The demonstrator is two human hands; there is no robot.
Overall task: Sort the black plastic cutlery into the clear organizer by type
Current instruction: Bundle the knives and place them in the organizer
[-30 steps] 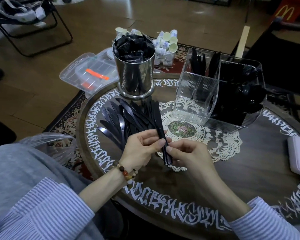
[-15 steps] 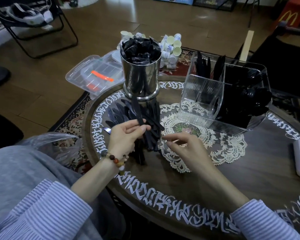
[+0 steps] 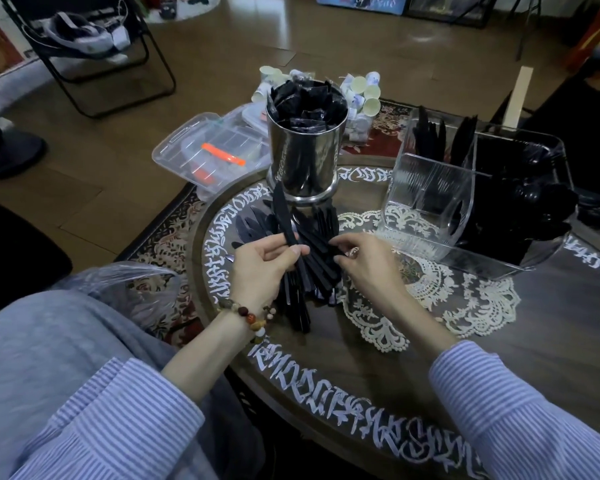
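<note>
The step in hand looks like gathering knives of one type. The left hand (image 3: 262, 263) pinches a black knife (image 3: 282, 216) in its grip, blade pointing to the upper part of the frame. The right hand (image 3: 362, 261) has curled fingers touching the pile of cutlery (image 3: 314, 258) at the centre of the counter (image 3: 551, 341); I cannot tell if it holds a piece. Next, I judge, the knife must go to its proper compartment.

The clear organizer (image 3: 430, 199), at the right, has a nearly empty front compartment and dark cutlery behind. The steel cup (image 3: 303, 161) holds black packets.
</note>
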